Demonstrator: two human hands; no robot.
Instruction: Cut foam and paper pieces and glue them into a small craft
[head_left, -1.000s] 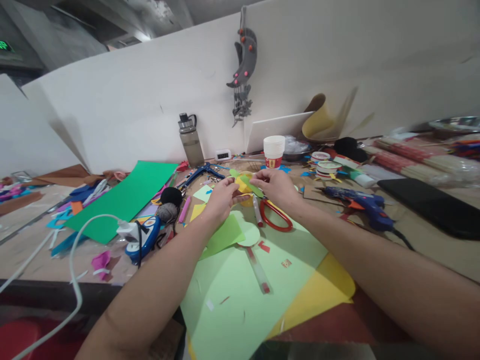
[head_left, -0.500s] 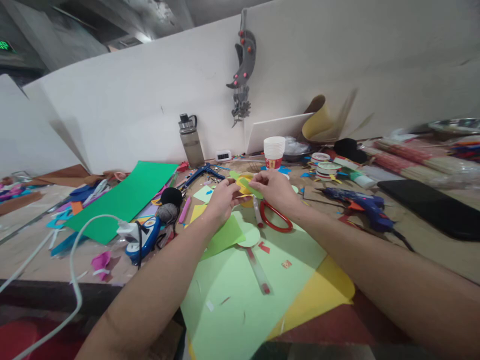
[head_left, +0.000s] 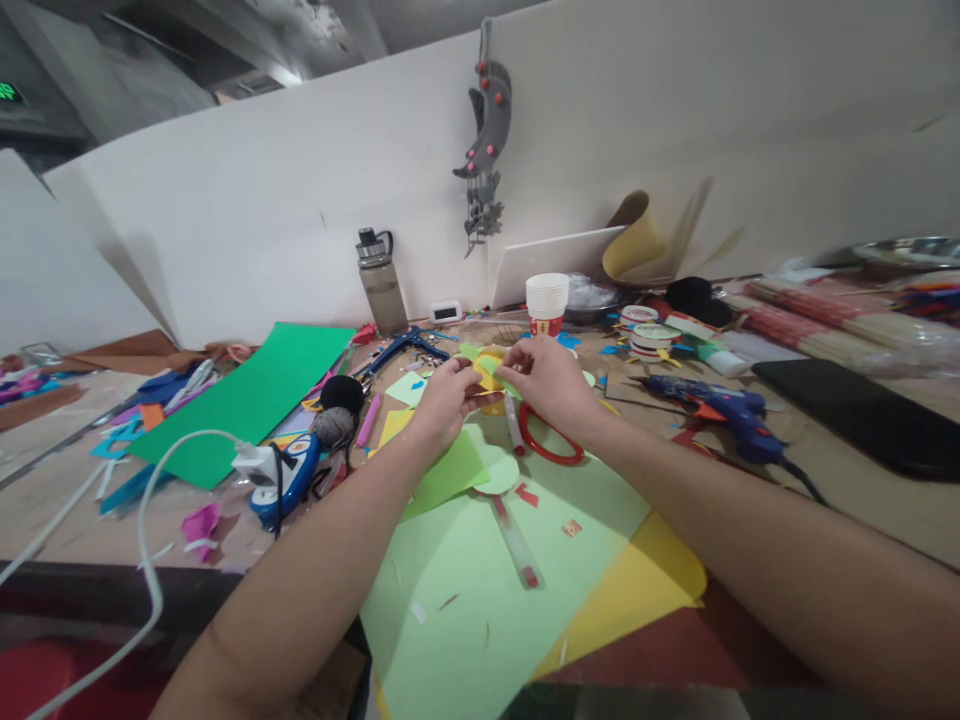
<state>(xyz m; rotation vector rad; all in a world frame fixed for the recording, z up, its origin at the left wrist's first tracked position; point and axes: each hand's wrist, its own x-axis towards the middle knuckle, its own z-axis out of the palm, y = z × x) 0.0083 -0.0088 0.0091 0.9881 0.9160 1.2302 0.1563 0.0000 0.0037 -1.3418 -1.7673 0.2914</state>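
Near the middle of the table my left hand (head_left: 444, 405) is closed on a yellow craft piece (head_left: 489, 370), gripping its left side. My right hand (head_left: 551, 385) pinches a small light green piece (head_left: 510, 377) against it; the fingertips partly hide both. Just below, a white marker (head_left: 514, 425) and red-handled scissors (head_left: 551, 445) lie beside my right wrist. Under my left wrist is a bright green sheet (head_left: 446, 480). A pale green rounded cutout (head_left: 496, 470) rests near a second, red-tipped marker (head_left: 517, 545) on a large pale green sheet (head_left: 465, 620).
A blue glue gun (head_left: 712, 405) and black slab (head_left: 840, 415) lie right. Paper cups (head_left: 547, 298) and a water bottle (head_left: 381, 285) stand behind. A green sheet (head_left: 247, 400), a blue power socket (head_left: 289, 485) with a white cable and another blue tool (head_left: 405, 345) are left.
My right hand has shifted very slightly with the green piece, closer against the yellow one. My left hand stays almost still. The table items are unchanged.
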